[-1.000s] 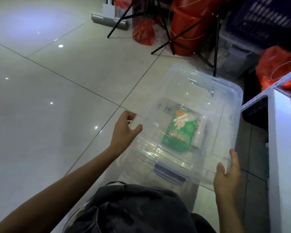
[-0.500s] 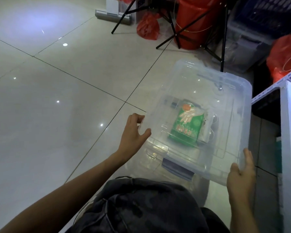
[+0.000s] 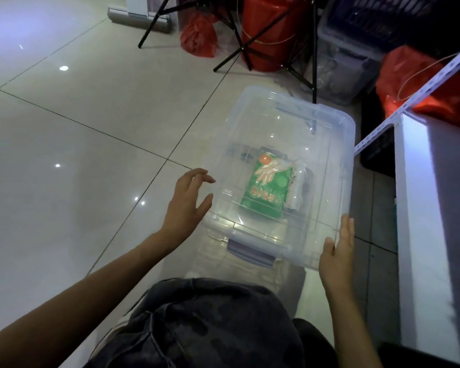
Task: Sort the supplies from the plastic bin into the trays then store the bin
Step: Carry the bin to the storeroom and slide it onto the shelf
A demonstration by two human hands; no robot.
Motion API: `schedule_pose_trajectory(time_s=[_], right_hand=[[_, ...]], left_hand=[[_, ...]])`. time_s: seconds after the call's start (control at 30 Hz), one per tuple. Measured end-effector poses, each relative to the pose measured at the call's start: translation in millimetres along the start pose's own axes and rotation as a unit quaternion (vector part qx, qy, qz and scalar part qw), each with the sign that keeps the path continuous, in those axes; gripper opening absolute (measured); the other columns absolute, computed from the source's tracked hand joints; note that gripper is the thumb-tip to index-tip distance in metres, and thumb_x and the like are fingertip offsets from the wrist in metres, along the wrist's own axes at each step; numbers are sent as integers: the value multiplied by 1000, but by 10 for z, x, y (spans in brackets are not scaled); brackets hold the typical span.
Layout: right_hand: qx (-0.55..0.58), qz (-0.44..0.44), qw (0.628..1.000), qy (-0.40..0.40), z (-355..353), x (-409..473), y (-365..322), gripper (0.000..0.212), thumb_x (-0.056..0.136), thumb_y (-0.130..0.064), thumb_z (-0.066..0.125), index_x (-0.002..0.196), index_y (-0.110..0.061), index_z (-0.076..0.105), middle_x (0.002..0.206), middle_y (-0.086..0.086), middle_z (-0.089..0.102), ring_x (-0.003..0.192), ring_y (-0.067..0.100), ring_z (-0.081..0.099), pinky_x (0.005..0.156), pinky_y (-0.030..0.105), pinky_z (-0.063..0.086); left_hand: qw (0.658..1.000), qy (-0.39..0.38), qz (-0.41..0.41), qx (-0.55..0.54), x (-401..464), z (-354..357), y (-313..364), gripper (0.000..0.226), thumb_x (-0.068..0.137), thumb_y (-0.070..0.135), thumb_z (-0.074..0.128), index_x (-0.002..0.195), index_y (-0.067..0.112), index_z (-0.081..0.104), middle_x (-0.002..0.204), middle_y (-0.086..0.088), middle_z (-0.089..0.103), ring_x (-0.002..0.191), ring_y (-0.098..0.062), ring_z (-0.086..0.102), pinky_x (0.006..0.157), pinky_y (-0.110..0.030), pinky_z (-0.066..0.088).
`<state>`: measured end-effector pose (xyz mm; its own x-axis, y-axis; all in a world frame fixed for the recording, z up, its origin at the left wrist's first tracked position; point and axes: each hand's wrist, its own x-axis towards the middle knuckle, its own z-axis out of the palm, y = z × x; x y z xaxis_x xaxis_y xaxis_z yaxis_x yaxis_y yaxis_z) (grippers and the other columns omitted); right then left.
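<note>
**A:** Where do the hands stand?

**B:** The left hand (image 3: 187, 201) hovers at the left edge of the clear plastic bin (image 3: 332, 166), fingers spread and loosely bent, gripping nothing. Whether a fingertip grazes the lid's edge cannot be told. The right hand (image 3: 337, 251) lies flat against the bin's near right corner, fingers straight and together along the side wall, thumb at the front rim.

**A:** And the bin itself?

**B:** It sits between the two hands, above a pale tiled floor (image 3: 64, 181), with its transparent lid on and a grey-blue latch (image 3: 250, 249) at the near end, facing the person. Through the lid a green packet (image 3: 266, 193) printed with gloves and an orange dot lies flat near the middle, closer to the left hand's fingertips than to the right hand. A white roll-like item (image 3: 298, 184) lies just beside the packet on its right.

**A:** What is hard to read?

**B:** The lid's glare blurs the bin's other contents; faint shapes behind the packet cannot be identified. Whether the bin rests on something or is carried cannot be told. A dark cloth (image 3: 210, 328) at the bottom hides the person's lap. A white shelf unit (image 3: 430, 235) is cut off at the right edge. Red bags (image 3: 199, 35) and black tripod legs (image 3: 314, 49) stand well beyond the bin.
</note>
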<state>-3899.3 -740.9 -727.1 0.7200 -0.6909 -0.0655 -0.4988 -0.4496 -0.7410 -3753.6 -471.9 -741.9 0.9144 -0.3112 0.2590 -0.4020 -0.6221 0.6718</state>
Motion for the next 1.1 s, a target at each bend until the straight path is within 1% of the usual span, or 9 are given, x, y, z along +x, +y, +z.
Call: schedule_pose_trajectory(time_s=[0.1,0.2,0.27,0.37,0.5,0.6,0.7,0.93,1.1], right_hand=[[-31,-9,999,-24,-12,46,-39,62,101,-3,36,154,-20,9,163,-1,-1,149,15,0,120,34,8],[-130,-61,989,-16,60,-18,-59,55,102,-15,38,153,-19,18,163,3,1,149,21,-6,120,42,0],[-164,-126,978,-21,134,-114,-91,50,102,-27,33,151,-22,25,161,0,9,149,17,-4,119,38,-8],[-170,-163,967,-95,178,-211,-132,59,96,-49,17,151,-30,25,159,-11,8,149,9,1,119,31,-9],[-184,-173,959,-128,139,-182,-117,63,93,-60,23,151,-37,19,161,-14,1,149,8,-2,120,34,-3],[-176,-170,959,-140,126,-157,-119,68,90,-63,29,151,-37,18,161,-15,0,149,8,-4,116,30,-6],[-162,-167,963,-138,126,-138,-160,71,87,-66,31,151,-36,19,161,-15,1,149,8,-3,116,33,-5],[-143,-161,966,-140,120,-128,-171,74,84,-66,36,150,-36,23,161,-14,4,149,9,-1,116,29,-8],[-54,-157,977,-134,97,-158,-165,53,87,-55,45,138,-42,40,151,-28,17,145,-1,4,119,31,-5]], left_hand=[[997,10,67,36,109,63,43,23,94,15,55,117,16,57,129,-6,51,124,-20,44,101,-32,41],[985,9,155,80,119,64,100,21,96,23,52,113,13,60,123,-9,57,125,-25,46,104,-43,41],[964,-33,244,101,-1,79,126,27,98,31,48,116,15,61,128,-10,56,131,-26,43,110,-44,34],[921,-99,343,157,-257,166,96,43,98,45,45,130,18,55,137,-6,53,136,-24,38,116,-42,26],[901,-142,326,247,-399,229,39,83,81,70,51,146,21,36,149,-4,40,141,-24,30,113,-43,20],[900,-120,317,272,-390,306,47,89,75,48,75,148,24,30,148,-4,39,137,-26,33,109,-42,21],[904,-89,317,271,-360,363,28,85,78,28,77,148,25,28,146,-3,41,134,-25,37,107,-42,25],[895,-121,353,245,-284,281,-31,81,84,47,66,150,22,26,152,-3,37,136,-25,35,106,-41,29],[923,-135,323,160,-236,194,35,50,99,47,39,144,25,42,148,6,43,135,-18,41,103,-37,33]])
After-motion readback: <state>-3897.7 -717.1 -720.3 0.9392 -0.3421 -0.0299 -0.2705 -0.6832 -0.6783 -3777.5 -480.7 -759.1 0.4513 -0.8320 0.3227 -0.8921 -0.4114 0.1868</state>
